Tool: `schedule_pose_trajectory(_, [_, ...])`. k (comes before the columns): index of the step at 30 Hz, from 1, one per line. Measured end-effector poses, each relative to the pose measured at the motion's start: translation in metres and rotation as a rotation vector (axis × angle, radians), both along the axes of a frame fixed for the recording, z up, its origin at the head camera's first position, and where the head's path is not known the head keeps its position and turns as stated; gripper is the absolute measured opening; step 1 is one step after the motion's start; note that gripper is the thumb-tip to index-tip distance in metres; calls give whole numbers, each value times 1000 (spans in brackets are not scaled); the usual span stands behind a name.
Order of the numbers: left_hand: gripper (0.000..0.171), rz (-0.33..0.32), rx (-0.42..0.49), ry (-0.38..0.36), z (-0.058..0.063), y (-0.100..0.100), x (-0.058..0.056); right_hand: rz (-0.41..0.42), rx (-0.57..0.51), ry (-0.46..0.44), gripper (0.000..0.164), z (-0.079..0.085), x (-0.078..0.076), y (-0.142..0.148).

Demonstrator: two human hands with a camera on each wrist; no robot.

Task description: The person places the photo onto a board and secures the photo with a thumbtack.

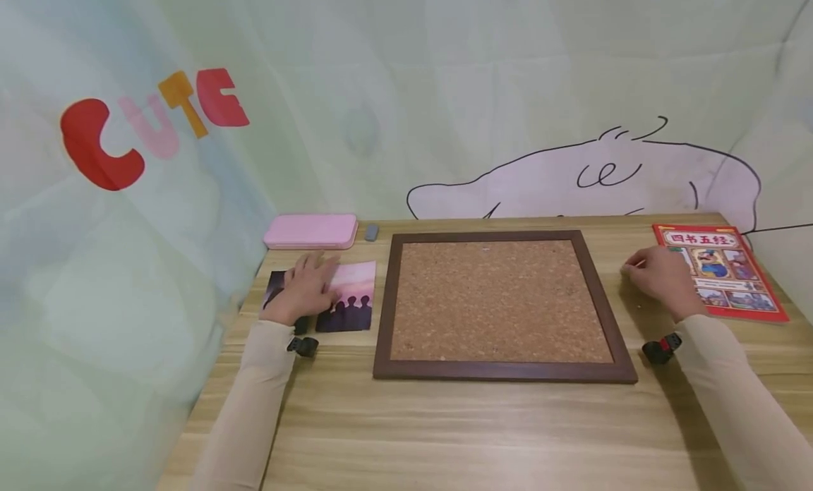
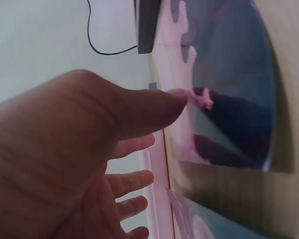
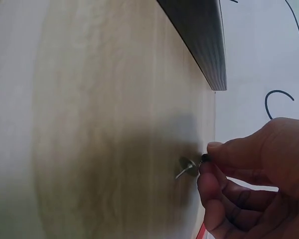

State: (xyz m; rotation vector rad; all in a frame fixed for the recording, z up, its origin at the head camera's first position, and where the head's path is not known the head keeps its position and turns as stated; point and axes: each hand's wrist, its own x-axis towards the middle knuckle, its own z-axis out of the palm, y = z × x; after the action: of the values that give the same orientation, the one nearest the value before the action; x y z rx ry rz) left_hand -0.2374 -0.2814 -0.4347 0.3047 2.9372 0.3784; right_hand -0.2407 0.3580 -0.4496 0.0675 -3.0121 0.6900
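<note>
My right hand (image 1: 660, 274) pinches a tiny dark thumbtack (image 3: 205, 158), mostly hidden between thumb and forefinger. Beside those fingertips, another metal thumbtack (image 3: 187, 167) lies on the wood with its pin showing. My left hand (image 1: 306, 288) reaches over two photos at the left, its fingers spread and relaxed. The thumb touches the edge of the pink sunset photo with dark silhouettes (image 1: 356, 311); the darker photo (image 1: 275, 283) lies partly hidden under the hand. A cork board (image 1: 495, 300) in a brown wooden frame lies flat between my hands.
A pink pencil case (image 1: 311, 231) lies at the back left, with a small grey eraser (image 1: 371, 233) to its right. On the right, a red-bordered book (image 1: 749, 300) is partly behind my hand. A printed fabric backdrop (image 1: 394, 110) rises behind the table (image 1: 483, 434).
</note>
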Motion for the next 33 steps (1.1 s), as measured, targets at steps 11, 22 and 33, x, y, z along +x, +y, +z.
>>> schedule_pose_trajectory(11, [80,5,-11,-27,-5,-7,-1,-17,-23,-56,23,3,0,-5])
schedule_pose_trajectory(22, [78,36,-14,-26,-11,-14,-6,-39,-40,-26,26,11,2,-14])
schedule_pose_trajectory(33, [63,44,3,1,-10,-11,-5,-12,-58,18,24,21,8,-30])
